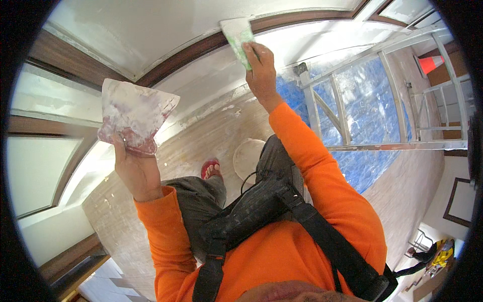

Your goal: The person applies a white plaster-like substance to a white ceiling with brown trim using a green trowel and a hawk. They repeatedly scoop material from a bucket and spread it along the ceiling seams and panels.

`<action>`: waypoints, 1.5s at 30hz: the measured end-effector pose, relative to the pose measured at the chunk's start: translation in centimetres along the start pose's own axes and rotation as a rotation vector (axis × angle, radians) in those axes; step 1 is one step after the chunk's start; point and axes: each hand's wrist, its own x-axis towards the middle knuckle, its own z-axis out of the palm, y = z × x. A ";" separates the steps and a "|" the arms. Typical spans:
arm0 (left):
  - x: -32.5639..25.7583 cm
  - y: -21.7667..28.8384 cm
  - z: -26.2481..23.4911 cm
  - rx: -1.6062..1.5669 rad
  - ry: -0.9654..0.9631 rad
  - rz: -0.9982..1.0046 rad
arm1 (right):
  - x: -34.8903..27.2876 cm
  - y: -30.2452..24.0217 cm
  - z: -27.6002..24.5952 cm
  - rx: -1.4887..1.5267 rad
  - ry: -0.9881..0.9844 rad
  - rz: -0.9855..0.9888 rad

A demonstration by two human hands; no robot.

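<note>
My right hand (260, 68) is stretched out in front of me, fingers clamped on a green putty knife (237, 36) whose blade is pressed flat against the white wall (166, 25) right at the brown wooden trim (201, 48). My left hand (135, 168) is closed around the bottom of a wide hawk board (133, 113), held up at shoulder height; it is smeared with white filler and reddish stains, and only a thin coat seems left on it, so I judge it nearly spent. The wall around the blade looks smooth and evenly white, which tells me that stretch is largely skimmed, while the strip along the trim where the blade sits is what I am on now. Below me, by my red sandal (210, 167), stands a round white bucket (247, 157) on the spattered floor (216, 126). A metal scaffold frame (347, 110) over blue sheeting (370, 108) stands to my right.
</note>
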 end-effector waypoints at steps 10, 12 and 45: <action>-0.1 -0.1 -0.5 -0.154 -0.056 -0.006 | 7.7 2.3 -4.0 -0.004 0.230 0.507; 0.4 -0.5 -1.2 -0.231 -0.076 -0.008 | 7.3 1.5 -2.9 -0.014 0.176 0.483; 0.9 -1.2 -3.0 0.544 -0.110 0.425 | 1.4 -3.0 -1.4 -0.018 -0.065 0.061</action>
